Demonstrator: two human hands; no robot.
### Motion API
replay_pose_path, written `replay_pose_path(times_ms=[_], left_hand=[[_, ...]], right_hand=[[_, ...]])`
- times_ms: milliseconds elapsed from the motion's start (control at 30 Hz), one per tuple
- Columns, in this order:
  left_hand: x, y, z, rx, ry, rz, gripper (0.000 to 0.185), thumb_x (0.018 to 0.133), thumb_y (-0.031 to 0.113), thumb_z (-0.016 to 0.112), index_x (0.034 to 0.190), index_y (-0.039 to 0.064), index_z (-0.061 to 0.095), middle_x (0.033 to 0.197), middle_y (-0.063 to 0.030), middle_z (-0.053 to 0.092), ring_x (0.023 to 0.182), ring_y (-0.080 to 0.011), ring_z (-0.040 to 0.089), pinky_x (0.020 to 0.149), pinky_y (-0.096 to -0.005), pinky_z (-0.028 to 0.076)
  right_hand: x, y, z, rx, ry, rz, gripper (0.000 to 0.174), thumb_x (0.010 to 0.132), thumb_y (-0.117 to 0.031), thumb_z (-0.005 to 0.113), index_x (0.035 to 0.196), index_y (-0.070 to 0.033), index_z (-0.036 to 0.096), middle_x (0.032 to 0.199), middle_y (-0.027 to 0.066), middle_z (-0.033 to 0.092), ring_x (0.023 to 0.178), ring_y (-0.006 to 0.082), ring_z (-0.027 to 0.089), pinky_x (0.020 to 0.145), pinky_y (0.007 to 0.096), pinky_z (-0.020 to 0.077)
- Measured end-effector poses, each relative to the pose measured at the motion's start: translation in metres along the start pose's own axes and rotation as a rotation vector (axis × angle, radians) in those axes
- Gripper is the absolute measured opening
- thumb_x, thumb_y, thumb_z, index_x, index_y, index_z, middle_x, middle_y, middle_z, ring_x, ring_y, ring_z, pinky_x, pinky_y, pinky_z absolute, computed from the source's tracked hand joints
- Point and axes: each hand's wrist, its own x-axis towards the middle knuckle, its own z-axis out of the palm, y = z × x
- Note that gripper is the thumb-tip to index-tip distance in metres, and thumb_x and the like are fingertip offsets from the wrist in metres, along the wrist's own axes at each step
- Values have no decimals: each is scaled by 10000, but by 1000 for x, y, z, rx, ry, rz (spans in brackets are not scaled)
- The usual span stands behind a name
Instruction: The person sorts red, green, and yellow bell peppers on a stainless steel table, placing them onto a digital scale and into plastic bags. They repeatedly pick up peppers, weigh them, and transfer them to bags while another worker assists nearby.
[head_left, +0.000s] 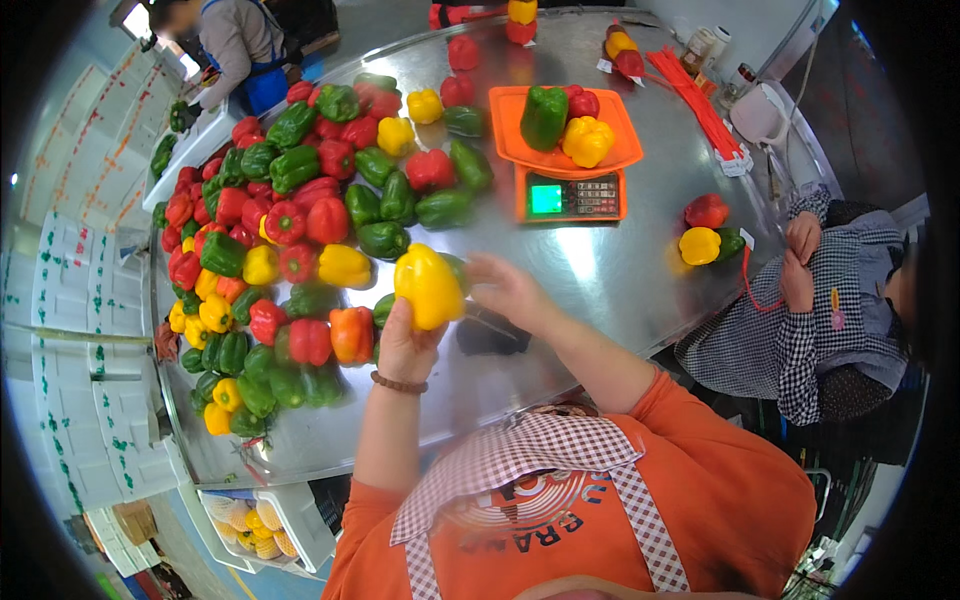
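My left hand (411, 349) grips a large yellow bell pepper (429, 289) above the near middle of the steel table (457, 420). A bit of a green pepper (455, 271) shows behind it; whether this is held or lies on the table I cannot tell. My right hand (511, 294), blurred, is just right of the yellow pepper, fingers apart and nothing visible in them. On the far side, an orange digital scale (570, 196) bears an orange tray (506, 120) with a green pepper (544, 118), a yellow pepper (588, 142) and red pepper (583, 102).
Loose red, green, yellow and orange peppers (285, 223) cover the table's left part. At right sit a bundled pepper trio (700, 245), red ties (697, 105) and a mug (757, 112). Co-workers stand at right (832, 300) and far left (240, 52). A white crate (304, 525) holds netted peppers.
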Motion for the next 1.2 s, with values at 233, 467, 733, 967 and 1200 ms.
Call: replay_pose_path(times_ms=[233,467,733,967,1200], left_hand=[[6,-28,6,289,-20,74,590,891,149,700,1392,52,403,1343,-66,516,1224,-204,521,1026,-361,441],[21,-75,-25,1308,152,320,501,864,208,703,1286,11,519,1267,-164,545,1071,-275,606,885,-373,517],[11,-92,-43,1659,75,292,355,719,77,686,1072,69,648,1019,-127,626,903,-315,626,797,-388,516],[17,-81,2,1781,-66,740,323,666,10,629,972,103,680,970,-76,638,895,-291,611,758,-387,514],[0,-81,-53,2091,-130,267,212,701,138,669,912,124,686,916,-81,624,905,-306,621,771,-421,512]], right_hand=[[0,-22,-1,167,-70,50,900,808,-185,780,1517,-48,244,1363,204,503,1260,279,505,1071,427,397],[-23,3,-25,-697,249,-128,840,697,-203,820,1408,-16,412,1351,172,505,1252,316,493,1061,419,403],[-47,47,-41,-1026,248,-2,799,624,-223,828,1327,-51,489,1268,192,532,1183,406,491,1007,476,408],[-53,52,-29,-834,195,-94,783,650,-122,794,1355,-31,465,1242,184,549,1167,360,533,996,431,433],[-21,-8,-127,-620,722,-279,903,683,-222,876,1417,-17,392,1282,135,540,1165,228,554,997,382,457]])
